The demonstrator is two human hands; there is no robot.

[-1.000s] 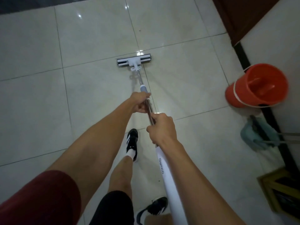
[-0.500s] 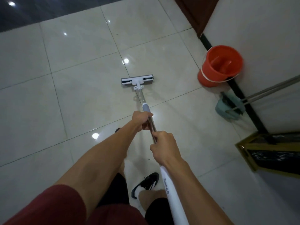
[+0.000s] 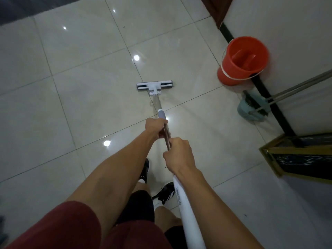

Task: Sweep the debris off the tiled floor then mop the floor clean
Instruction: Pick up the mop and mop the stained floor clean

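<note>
The right hand [image 3: 177, 155] has a tight grip on the mop handle [image 3: 186, 209], with the fingers curled fully around it just above the white lower sleeve. The left hand [image 3: 156, 128] grips the same handle a little farther along, on the thin metal part, with its fingers also wrapped closed; the fingertips of both hands are on the far side of the handle and cannot be seen. Below the right hand, the white sleeve runs out of the bottom edge, so its end is cut off. Two dark shoes [image 3: 164, 192] show beside the handle, partly hidden by the forearms.

Beyond the left hand, the handle goes down to the mop head [image 3: 154, 85], which lies flat on the tiled floor [image 3: 71, 105], across a grout line. To the right of the mop head, an orange bucket [image 3: 242, 62] stands against the wall [image 3: 287, 42]. Just nearer than the bucket, a pale green dustpan [image 3: 251, 109] leans at the wall, its long handle cut by the right edge.
</note>
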